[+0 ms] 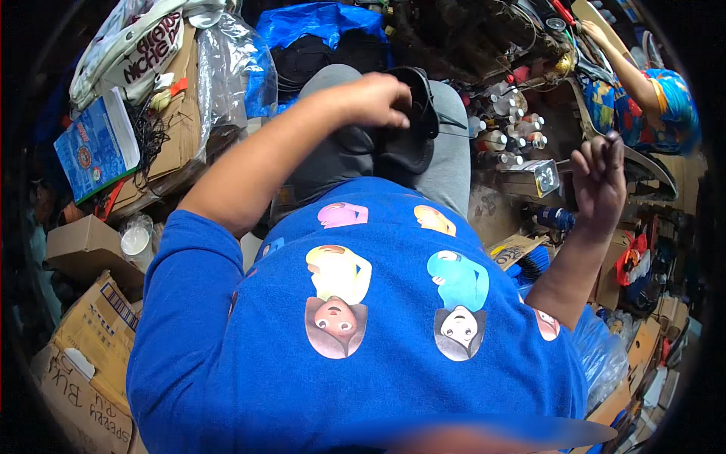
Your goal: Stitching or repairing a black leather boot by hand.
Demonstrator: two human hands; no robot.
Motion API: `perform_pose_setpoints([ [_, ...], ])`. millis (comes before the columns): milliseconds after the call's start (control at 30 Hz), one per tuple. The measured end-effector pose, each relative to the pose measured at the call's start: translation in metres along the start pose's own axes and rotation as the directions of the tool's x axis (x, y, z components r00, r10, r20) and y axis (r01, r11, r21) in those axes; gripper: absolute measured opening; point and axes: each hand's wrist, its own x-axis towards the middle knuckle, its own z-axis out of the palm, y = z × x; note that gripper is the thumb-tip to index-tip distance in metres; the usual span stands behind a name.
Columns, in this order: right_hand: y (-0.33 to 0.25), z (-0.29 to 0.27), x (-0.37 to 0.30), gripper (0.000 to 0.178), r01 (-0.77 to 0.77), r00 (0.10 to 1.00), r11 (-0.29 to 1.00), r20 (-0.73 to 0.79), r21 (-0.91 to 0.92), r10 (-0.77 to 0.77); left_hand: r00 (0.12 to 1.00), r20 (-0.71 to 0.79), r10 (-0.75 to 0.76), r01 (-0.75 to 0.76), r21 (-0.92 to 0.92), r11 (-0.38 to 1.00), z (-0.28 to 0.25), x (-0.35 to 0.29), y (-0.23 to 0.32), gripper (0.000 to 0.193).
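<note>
A black shoe (417, 151) with loose dark laces lies across my lap, between my grey-trousered knees. Over its opening hovers my left hand (372, 100), its fingers loosely bent and the thumb apart, slightly blurred; I see nothing between them. It hides part of the shoe. Out to the right, away from the shoe, my right hand (600, 180) is raised with its fingers folded in and pressed together. A dark smudge covers one fingertip. Whatever that hand may pinch is too small to make out.
Several small capped bottles (508, 140) stand beyond my right knee, near a clear box (533, 178). Another person's arm (614, 53) reaches in at the far right. Cardboard boxes (87, 246) and a blue notebook (96, 147) lie on the left. A blue plastic bag (325, 21) is ahead.
</note>
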Motion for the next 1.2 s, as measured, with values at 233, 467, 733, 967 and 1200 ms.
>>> perform_pose_setpoints([
  [233,0.057,-0.108,-0.058,0.015,-0.368,0.736,0.919,-0.648,-0.142,0.195,0.996,-0.032,-0.084,0.083,-0.028,0.996,0.053,0.022,-0.013,0.047],
  [467,0.078,-0.138,-0.069,0.027,-0.447,0.701,0.889,-0.655,-0.097,0.281,0.904,-0.421,0.075,-0.158,-0.166,0.973,0.059,0.033,-0.009,0.043],
  [733,0.078,-0.137,-0.067,0.027,-0.460,0.728,0.884,-0.605,-0.081,0.323,0.999,0.017,-0.049,0.052,-0.283,0.958,0.031,0.031,0.013,0.024],
  [967,0.071,-0.131,-0.063,0.026,-0.401,0.767,0.910,-0.581,-0.104,0.272,0.998,0.058,-0.028,0.053,-0.500,0.864,0.030,0.025,0.008,0.023],
  [1200,0.077,-0.120,-0.061,0.028,-0.436,0.772,0.889,-0.565,-0.139,0.290,0.952,-0.217,-0.216,0.088,-0.481,0.872,0.062,0.029,0.021,0.021],
])
